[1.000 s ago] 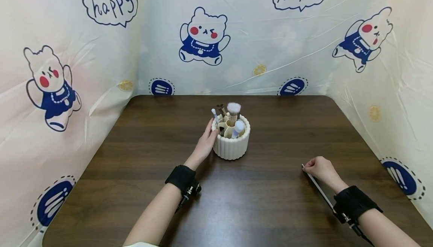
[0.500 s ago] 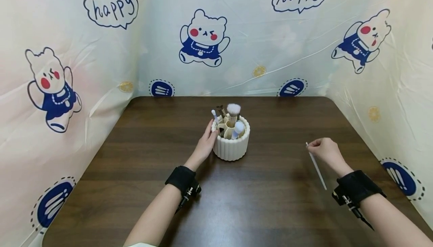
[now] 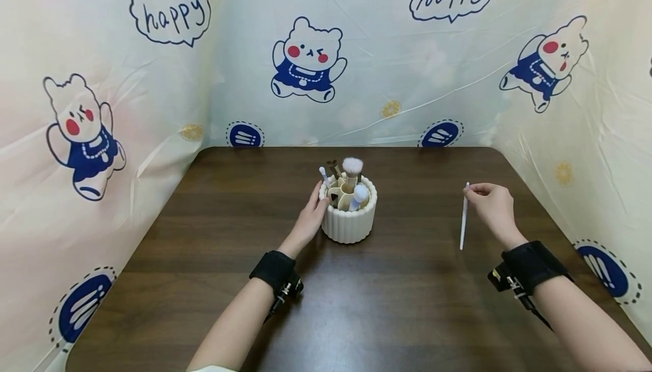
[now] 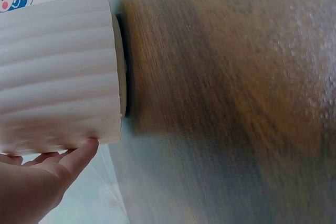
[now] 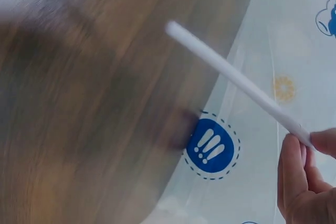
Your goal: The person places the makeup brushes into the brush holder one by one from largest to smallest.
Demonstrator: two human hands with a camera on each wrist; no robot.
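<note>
A cream ribbed brush holder (image 3: 348, 226) stands upright on the table, with several makeup brushes in its compartments. Among them are a fluffy pale brush (image 3: 352, 166) and a lilac-handled one (image 3: 359, 195). My left hand (image 3: 308, 217) rests against the holder's left side, its fingers laid along the ribbed wall (image 4: 58, 77). To the right, my right hand (image 3: 491, 206) pinches a slim white stick (image 3: 463, 225) near its upper end between thumb and fingertips. The stick hangs down almost upright over the table; in the right wrist view its free end (image 5: 173, 27) points away from the fingers.
The dark wooden table (image 3: 397, 304) has rounded far corners. A pale curtain (image 3: 377, 66) with printed bears and "happy" bubbles rises behind it and on both sides. Each wrist wears a black strap with a small camera (image 3: 277, 270).
My right hand has moved away from me across the table, and the white stick has swung from slanting under the hand to hanging nearly upright. The left hand and the brush holder have stayed in place.
</note>
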